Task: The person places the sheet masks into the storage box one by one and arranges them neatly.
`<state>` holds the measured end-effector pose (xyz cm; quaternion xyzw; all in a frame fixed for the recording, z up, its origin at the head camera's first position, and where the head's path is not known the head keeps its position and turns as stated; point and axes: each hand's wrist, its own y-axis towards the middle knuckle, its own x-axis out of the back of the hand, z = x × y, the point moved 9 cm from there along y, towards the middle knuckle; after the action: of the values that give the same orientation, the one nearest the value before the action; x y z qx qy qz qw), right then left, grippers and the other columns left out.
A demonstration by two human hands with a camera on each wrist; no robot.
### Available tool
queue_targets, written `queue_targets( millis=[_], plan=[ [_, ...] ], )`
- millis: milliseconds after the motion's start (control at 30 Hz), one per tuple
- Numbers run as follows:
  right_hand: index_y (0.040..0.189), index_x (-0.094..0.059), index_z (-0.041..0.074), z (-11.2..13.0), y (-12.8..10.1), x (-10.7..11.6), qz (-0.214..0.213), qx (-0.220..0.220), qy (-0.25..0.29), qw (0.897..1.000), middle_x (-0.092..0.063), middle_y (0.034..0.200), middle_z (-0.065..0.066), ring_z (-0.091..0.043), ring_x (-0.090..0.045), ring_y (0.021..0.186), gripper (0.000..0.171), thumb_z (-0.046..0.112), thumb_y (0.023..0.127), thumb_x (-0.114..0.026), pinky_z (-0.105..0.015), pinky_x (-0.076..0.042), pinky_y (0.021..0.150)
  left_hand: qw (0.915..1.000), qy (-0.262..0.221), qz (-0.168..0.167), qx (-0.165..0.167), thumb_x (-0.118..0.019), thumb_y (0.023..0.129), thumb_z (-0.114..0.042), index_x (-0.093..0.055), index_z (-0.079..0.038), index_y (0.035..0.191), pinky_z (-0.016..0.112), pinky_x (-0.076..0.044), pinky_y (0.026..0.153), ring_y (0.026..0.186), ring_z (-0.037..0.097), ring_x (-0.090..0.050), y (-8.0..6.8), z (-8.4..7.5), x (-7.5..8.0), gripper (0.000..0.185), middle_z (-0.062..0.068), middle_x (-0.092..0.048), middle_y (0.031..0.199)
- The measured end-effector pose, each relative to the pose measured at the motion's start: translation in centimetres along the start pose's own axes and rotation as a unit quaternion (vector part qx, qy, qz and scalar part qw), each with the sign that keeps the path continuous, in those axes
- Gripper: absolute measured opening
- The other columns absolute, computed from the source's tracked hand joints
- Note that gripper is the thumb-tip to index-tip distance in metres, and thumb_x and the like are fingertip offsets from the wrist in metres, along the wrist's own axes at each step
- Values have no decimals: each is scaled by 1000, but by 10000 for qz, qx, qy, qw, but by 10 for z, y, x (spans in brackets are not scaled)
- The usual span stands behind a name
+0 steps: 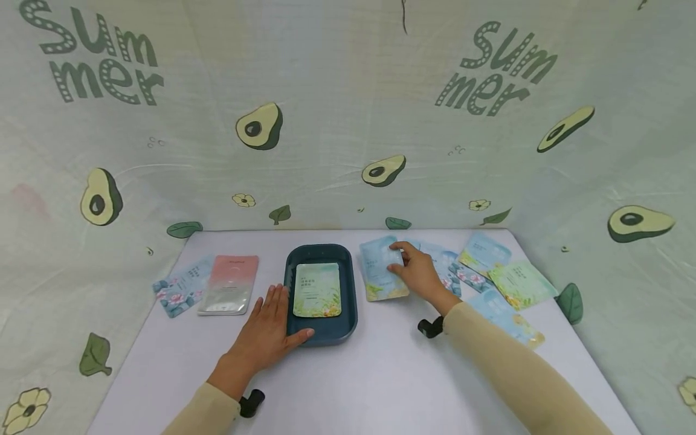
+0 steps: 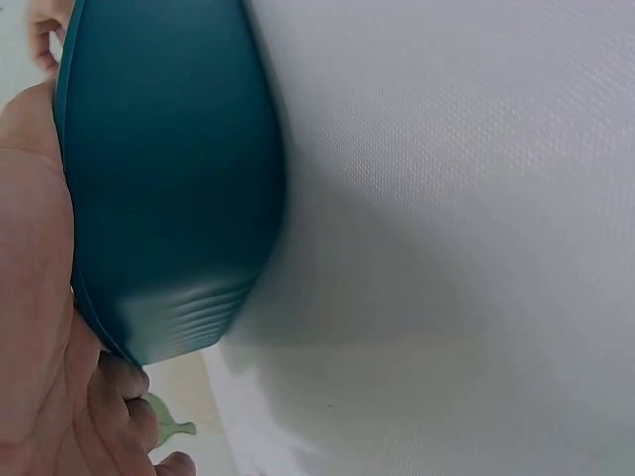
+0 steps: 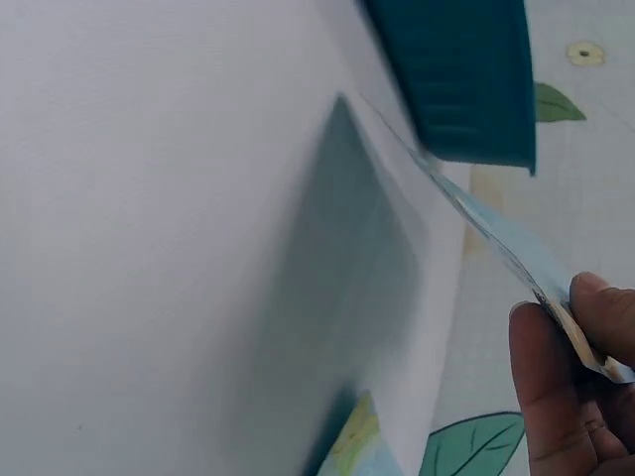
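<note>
Right now your left hand (image 1: 264, 335) rests flat against the blue tray (image 1: 321, 334), thumb on its rim; your right hand (image 1: 416, 270) pinches a pale blue sachet (image 1: 380, 272) just beside it.

near table (image 1: 380, 374): open | right: packets (image 1: 489, 272) crowd | centre: tray (image 1: 321, 335) blocks

Staged tabletop booth: avocado-print backdrop (image 1: 348, 121)

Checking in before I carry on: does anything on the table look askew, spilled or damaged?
Nothing stands out. One green sachet lies flat in the blue tray, the right hand pinches a blue sachet, and the others lie loosely fanned, undamaged.
</note>
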<state>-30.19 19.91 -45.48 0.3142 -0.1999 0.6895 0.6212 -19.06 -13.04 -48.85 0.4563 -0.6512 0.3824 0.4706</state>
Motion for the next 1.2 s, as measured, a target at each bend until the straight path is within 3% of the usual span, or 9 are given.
queue_targets(
  millis=[67,167,267,533,667,867,967,1100,1200],
  plan=[
    [140,-62,18,2,0,3,-15,-51,64,10000,-57,80,-11,-25,-51,71,46,19,97,-79,-37,-44,64,10000,8,-9,3,-50,95,-81,-18,10,164,63,-19,129,163,43,-12,0,0,0,118,28,-18,173],
    [140,-62,16,5,1,11,-29,-170,200,9997,-71,104,-23,-36,-69,94,45,17,98,-77,-47,-57,78,10000,15,-36,12,-51,95,-80,-19,10,164,63,-19,129,162,43,-13,0,-1,0,118,28,-19,173],
    [139,-64,15,8,3,20,-108,-283,287,9991,-72,126,-25,-39,-70,114,43,15,98,-76,-51,-60,89,10000,28,-1,30,-50,95,-81,-18,9,164,63,-18,129,163,44,-12,1,-2,-2,119,28,-18,173],
    [138,-64,11,18,5,32,-152,-271,675,9972,-77,100,-16,-18,-64,74,42,10,98,-75,-29,-51,64,9999,83,84,57,-49,94,-83,-15,9,165,63,-16,130,163,43,-11,1,-3,-1,120,27,-16,173],
    [138,-63,12,25,6,31,-135,-304,873,9956,-75,95,-15,-18,-58,68,41,11,99,-75,-28,-47,60,9999,85,93,37,-52,94,-81,-12,8,165,63,-16,130,163,44,-10,1,-4,1,121,27,-15,174],
    [140,-62,10,41,8,21,-89,-312,1285,9912,-78,108,-17,-14,-65,77,42,9,99,-73,-26,-51,64,9999,131,89,19,-54,94,-80,-14,9,165,63,-15,130,163,44,-11,1,-5,2,120,27,-15,174],
    [139,-63,10,52,11,10,-66,-309,1526,9878,-77,101,-15,-12,-64,74,41,8,99,-73,-25,-50,63,9997,188,110,54,-52,94,-81,-14,9,165,64,-14,130,163,43,-10,1,-4,1,121,27,-14,174],
    [136,-65,11,70,16,-10,-5,-289,1760,9840,-66,79,-7,-14,-51,64,39,8,98,-73,-26,-41,56,9997,237,71,87,-50,93,-83,-15,8,165,64,-13,130,163,43,-10,1,-3,1,121,27,-14,174],
    [135,-66,12,83,18,-27,97,-300,1814,9829,-62,76,-5,-16,-46,62,38,9,98,-74,-28,-37,55,9995,302,43,87,-47,93,-85,-17,8,165,64,-13,130,163,43,-11,1,-2,1,122,27,-16,174]
  ],
)
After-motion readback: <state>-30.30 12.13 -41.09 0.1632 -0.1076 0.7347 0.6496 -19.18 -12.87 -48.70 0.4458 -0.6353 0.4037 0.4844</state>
